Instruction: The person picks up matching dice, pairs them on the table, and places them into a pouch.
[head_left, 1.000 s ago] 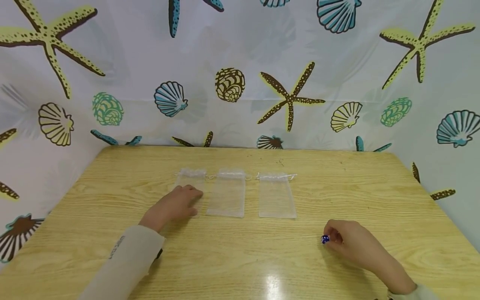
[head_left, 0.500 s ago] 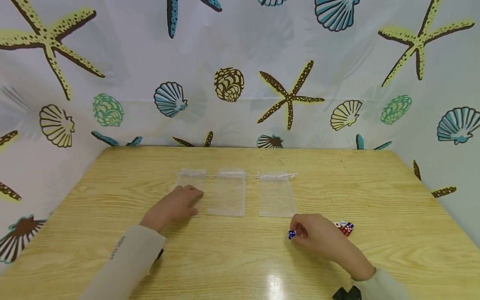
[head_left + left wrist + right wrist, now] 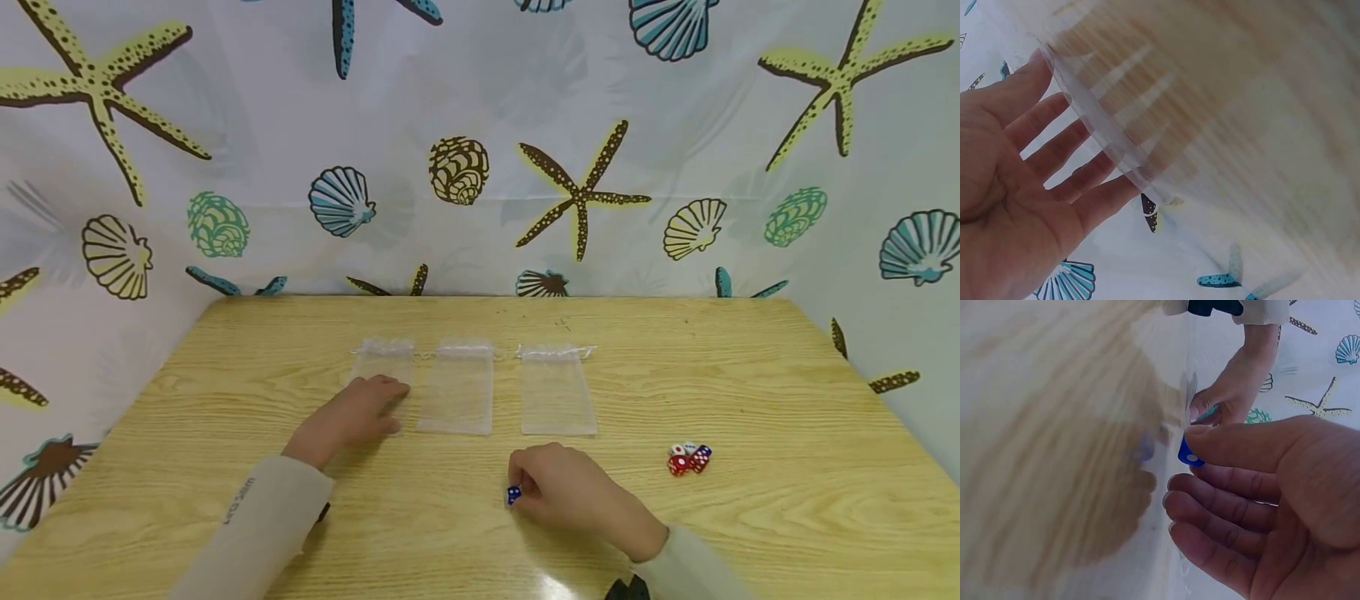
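A small blue die (image 3: 513, 495) with white pips is pinched between the thumb and fingers of my right hand (image 3: 566, 489), just above the wooden table in front of the bags. In the right wrist view, part of the blue die (image 3: 1190, 452) shows by the thumb. My left hand (image 3: 356, 417) rests on the leftmost sheer white drawstring bag (image 3: 382, 364) and hides much of it. Its fingers lie nearly straight in the left wrist view. Beside it are a middle bag (image 3: 456, 392) and a right bag (image 3: 557, 396), both flat.
Several red, white and blue dice (image 3: 688, 458) lie clustered at the right of the wooden table (image 3: 675, 358). A cloth (image 3: 420, 83) printed with shells and starfish stands behind the table and along its sides.
My right hand has carried the blue die leftward, from the right part of the table to below the gap between bags. The dice cluster has come into view. My left hand stays put.
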A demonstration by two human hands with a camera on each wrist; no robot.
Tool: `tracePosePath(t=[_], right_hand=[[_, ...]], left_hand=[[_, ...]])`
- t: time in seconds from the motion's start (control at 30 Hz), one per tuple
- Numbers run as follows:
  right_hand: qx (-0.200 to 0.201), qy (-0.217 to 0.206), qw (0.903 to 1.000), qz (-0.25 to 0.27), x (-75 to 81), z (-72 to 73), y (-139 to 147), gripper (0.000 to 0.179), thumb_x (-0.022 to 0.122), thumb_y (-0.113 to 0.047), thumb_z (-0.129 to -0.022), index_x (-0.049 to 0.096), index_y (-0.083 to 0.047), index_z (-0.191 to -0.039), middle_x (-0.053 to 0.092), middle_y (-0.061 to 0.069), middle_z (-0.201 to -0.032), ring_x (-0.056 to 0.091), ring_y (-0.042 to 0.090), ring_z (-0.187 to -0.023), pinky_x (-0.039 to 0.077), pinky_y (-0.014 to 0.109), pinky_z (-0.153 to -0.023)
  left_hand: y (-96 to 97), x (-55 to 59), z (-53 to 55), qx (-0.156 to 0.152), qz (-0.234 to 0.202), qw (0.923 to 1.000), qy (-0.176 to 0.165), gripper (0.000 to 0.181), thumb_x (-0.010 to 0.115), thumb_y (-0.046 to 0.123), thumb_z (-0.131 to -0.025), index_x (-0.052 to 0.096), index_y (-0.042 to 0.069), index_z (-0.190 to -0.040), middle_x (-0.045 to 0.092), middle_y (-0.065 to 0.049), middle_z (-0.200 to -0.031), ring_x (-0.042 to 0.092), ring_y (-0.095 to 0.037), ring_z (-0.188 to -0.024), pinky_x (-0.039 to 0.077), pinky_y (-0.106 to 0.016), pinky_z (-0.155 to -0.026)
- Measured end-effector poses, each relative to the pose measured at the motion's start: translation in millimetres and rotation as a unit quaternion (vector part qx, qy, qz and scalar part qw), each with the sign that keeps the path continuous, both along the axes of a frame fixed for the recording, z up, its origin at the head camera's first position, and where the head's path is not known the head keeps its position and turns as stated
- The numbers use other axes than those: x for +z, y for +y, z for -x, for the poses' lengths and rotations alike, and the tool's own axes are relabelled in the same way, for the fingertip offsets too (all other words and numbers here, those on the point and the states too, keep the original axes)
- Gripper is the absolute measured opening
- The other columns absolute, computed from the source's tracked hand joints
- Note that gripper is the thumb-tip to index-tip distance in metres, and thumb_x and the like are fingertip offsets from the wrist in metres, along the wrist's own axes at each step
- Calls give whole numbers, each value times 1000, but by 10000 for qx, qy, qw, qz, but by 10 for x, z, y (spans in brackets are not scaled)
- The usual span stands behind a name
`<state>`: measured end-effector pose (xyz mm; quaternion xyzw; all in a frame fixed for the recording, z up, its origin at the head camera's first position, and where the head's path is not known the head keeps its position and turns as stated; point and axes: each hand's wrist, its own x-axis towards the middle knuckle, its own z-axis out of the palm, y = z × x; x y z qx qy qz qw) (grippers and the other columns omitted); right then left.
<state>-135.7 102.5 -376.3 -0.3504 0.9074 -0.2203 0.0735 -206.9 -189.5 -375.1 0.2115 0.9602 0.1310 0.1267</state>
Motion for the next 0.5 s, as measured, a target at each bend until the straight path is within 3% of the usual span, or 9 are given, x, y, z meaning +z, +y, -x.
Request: tracePosePath(t=[0.3,0.5], right_hand=[[7,-223,9997,-131,-14,11,-161,11,72,-12,-82,61,-14,-79,48,-11,-63,41,1,-56,38,18,-52],[17,-380,9991,-162,-11,14,-187,14,72,-10,-82,59,-15,-77,44,-10,-62,40,2,-57,35,18,-52]], left_hand=[[46,6,-29,162,-93,9998,-60,51,60,18,-94,45,0,-140,41,-25,-144,37,-48,-130,36,-56,-103],[62,-1,-28,216,88,9997,15,51,60,18,-94,45,0,-140,42,-24,-143,39,-47,-129,38,-55,-103]])
